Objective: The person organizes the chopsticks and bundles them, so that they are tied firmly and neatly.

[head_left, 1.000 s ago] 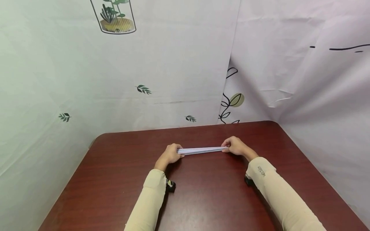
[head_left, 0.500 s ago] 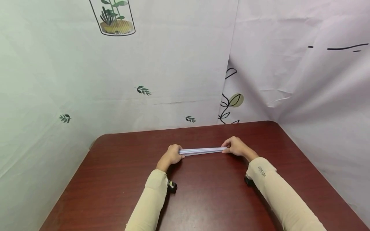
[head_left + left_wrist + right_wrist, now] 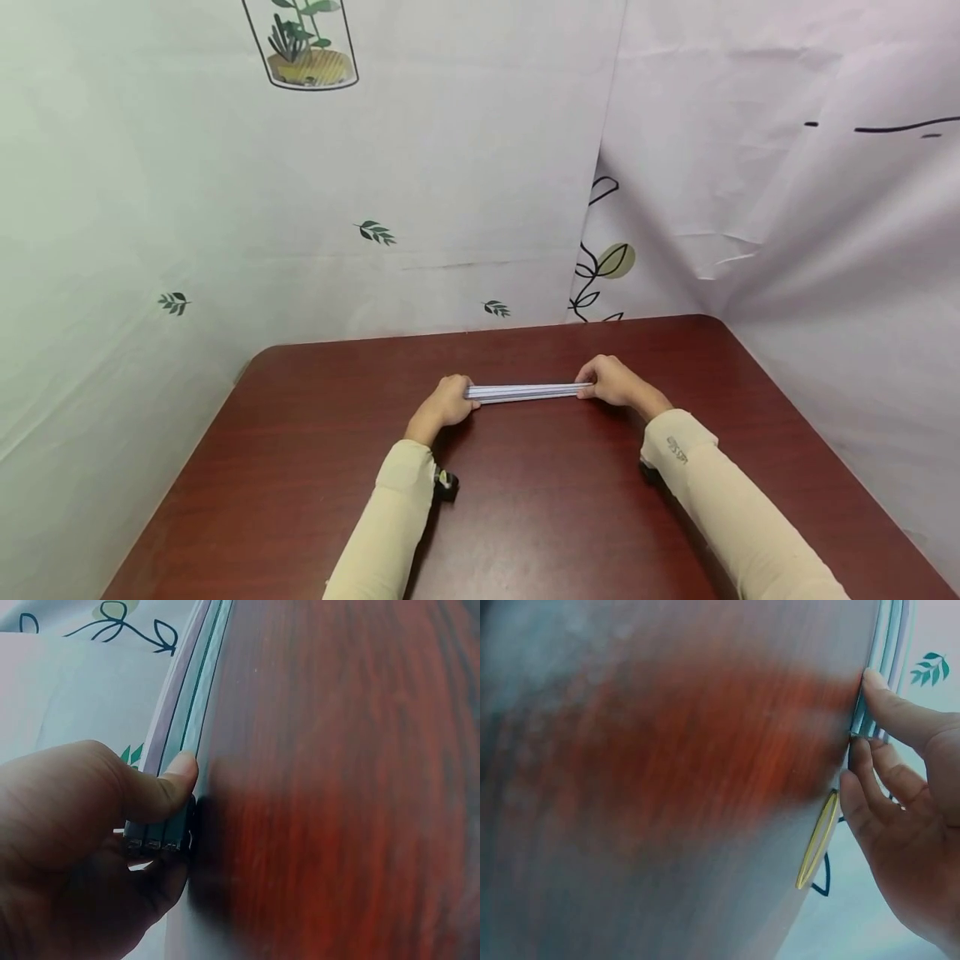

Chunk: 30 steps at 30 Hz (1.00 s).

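A bundle of long, flat, pale bluish-white strips stretches between both hands over the table's far half; its exact kind is unclear. Dark lines part the strips, and in the left wrist view the near ends look dark and squared off. My left hand pinches the left end, the thumb lying along one side and fingers behind. At the opposite end, my right hand pinches the strips between thumb and fingertips. The right wrist view has this thumb on the strips, with the fingers bent at their end.
Underneath is a reddish-brown wooden table with rounded far corners. Pale cloth printed with leaves hangs behind it and along both sides. A small black device is worn at the left wrist.
The left hand has shifted very slightly to the right with its end of the strips. The right hand keeps practically the same place, and both grips hold.
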Motion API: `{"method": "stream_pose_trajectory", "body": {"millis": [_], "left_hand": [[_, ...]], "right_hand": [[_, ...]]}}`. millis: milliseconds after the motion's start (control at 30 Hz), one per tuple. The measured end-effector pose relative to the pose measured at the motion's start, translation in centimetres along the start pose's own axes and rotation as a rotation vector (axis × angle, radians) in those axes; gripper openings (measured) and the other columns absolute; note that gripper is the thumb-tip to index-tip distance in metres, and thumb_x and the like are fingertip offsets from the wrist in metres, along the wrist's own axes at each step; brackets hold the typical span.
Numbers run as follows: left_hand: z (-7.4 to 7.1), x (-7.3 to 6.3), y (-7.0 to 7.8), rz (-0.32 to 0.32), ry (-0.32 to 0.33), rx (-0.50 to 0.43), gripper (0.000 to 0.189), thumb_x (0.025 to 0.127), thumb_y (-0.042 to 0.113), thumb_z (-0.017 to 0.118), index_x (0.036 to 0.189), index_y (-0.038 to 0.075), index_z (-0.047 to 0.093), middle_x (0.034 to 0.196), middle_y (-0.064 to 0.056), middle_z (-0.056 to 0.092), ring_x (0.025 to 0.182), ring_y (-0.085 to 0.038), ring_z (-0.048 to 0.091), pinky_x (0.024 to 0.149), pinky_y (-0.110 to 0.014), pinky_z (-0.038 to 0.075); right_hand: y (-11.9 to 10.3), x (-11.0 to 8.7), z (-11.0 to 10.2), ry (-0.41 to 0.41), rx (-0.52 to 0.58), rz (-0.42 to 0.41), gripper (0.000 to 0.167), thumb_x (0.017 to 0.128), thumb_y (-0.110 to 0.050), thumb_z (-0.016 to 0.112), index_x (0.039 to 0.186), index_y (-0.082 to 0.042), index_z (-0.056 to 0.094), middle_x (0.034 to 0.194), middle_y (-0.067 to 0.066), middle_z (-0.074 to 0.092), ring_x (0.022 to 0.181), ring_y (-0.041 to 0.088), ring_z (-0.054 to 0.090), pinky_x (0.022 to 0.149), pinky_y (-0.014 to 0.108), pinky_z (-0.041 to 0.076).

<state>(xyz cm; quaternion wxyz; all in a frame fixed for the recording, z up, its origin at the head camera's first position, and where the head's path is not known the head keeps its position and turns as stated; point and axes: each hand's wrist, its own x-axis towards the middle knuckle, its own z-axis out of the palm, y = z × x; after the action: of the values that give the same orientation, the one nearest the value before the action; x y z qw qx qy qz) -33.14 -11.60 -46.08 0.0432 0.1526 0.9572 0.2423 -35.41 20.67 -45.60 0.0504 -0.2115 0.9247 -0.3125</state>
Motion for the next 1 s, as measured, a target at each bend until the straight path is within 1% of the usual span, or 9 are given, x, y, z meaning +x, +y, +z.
{"method": "stream_pose_trajectory", "body": {"millis": [133,233,300,433,533,667,733,867,1000], "left_hand": [[0.0,-0.1,0.2,0.012,0.006,0.010,0.018,0.088,0.009,0.072,0.100,-0.003,0.065,0.093,-0.010,0.067,0.092,-0.026,0.062,0.096,-0.044,0.046],[0.1,-0.1,0.2,0.024,0.003,0.019,0.017,0.089,0.008,0.071,0.100,-0.004,0.064,0.095,-0.013,0.067,0.097,-0.030,0.063,0.107,-0.048,0.038],[0.1,-0.1,0.1,0.024,-0.005,0.021,0.018,0.090,0.008,0.069,0.101,-0.004,0.064,0.098,-0.014,0.067,0.101,-0.033,0.062,0.111,-0.049,0.033],[0.0,-0.1,0.0,0.027,-0.018,0.020,0.019,0.091,0.008,0.067,0.105,-0.006,0.063,0.102,-0.017,0.066,0.106,-0.035,0.060,0.107,-0.048,0.037],[-0.2,-0.3,-0.1,0.029,-0.025,0.013,0.019,0.092,0.008,0.066,0.106,-0.005,0.062,0.103,-0.016,0.066,0.104,-0.032,0.060,0.101,-0.046,0.042],[-0.5,-0.5,-0.1,0.029,-0.011,-0.026,0.019,0.093,0.008,0.066,0.107,-0.004,0.062,0.104,-0.014,0.066,0.097,-0.026,0.061,0.092,-0.042,0.048],[-0.8,-0.7,0.0,0.033,0.013,-0.046,0.019,0.092,0.007,0.066,0.108,-0.004,0.063,0.103,-0.013,0.066,0.094,-0.025,0.061,0.089,-0.041,0.049],[-1.7,-1.0,0.3,0.046,0.050,-0.084,0.021,0.092,0.006,0.066,0.110,-0.004,0.063,0.102,-0.013,0.066,0.092,-0.024,0.061,0.087,-0.041,0.050],[-2.2,-1.3,0.3,0.058,0.050,-0.144,0.022,0.093,0.007,0.065,0.112,-0.004,0.063,0.104,-0.013,0.066,0.091,-0.023,0.060,0.086,-0.041,0.050]], "right_hand": [[0.0,-0.1,0.2,-0.027,-0.021,0.011,0.009,0.083,-0.003,0.077,0.091,-0.007,0.077,0.088,0.000,0.072,0.078,0.015,0.058,0.073,0.034,0.049],[0.0,-0.1,0.3,-0.040,-0.068,0.008,0.007,0.085,-0.004,0.076,0.088,-0.010,0.075,0.085,-0.002,0.070,0.077,0.014,0.057,0.074,0.034,0.048],[-0.1,-0.1,0.4,-0.057,-0.102,0.000,0.008,0.087,-0.003,0.073,0.086,-0.011,0.072,0.081,-0.004,0.067,0.075,0.014,0.056,0.073,0.034,0.048],[-0.5,0.0,0.4,-0.081,-0.143,-0.012,0.007,0.090,-0.004,0.069,0.086,-0.010,0.068,0.078,-0.004,0.063,0.074,0.015,0.053,0.072,0.034,0.046],[-0.7,-0.1,0.2,-0.062,-0.149,-0.002,0.002,0.090,-0.006,0.069,0.090,-0.008,0.069,0.081,-0.003,0.064,0.076,0.015,0.054,0.074,0.036,0.046],[-0.9,-0.4,-0.3,-0.022,-0.071,-0.018,0.005,0.089,-0.001,0.069,0.093,-0.005,0.070,0.084,0.000,0.066,0.077,0.016,0.055,0.074,0.037,0.047],[-0.9,-0.5,-0.6,-0.002,-0.007,-0.057,0.007,0.088,0.002,0.068,0.093,-0.003,0.071,0.083,0.001,0.066,0.075,0.016,0.054,0.070,0.034,0.047],[-1.0,-0.6,-1.4,0.025,0.087,-0.111,0.008,0.088,0.003,0.068,0.094,0.000,0.072,0.084,0.005,0.067,0.074,0.016,0.054,0.067,0.030,0.045],[-1.4,-0.9,-1.9,0.016,0.164,-0.144,0.011,0.089,0.007,0.064,0.096,0.003,0.071,0.086,0.012,0.069,0.074,0.017,0.054,0.064,0.027,0.043]]}}
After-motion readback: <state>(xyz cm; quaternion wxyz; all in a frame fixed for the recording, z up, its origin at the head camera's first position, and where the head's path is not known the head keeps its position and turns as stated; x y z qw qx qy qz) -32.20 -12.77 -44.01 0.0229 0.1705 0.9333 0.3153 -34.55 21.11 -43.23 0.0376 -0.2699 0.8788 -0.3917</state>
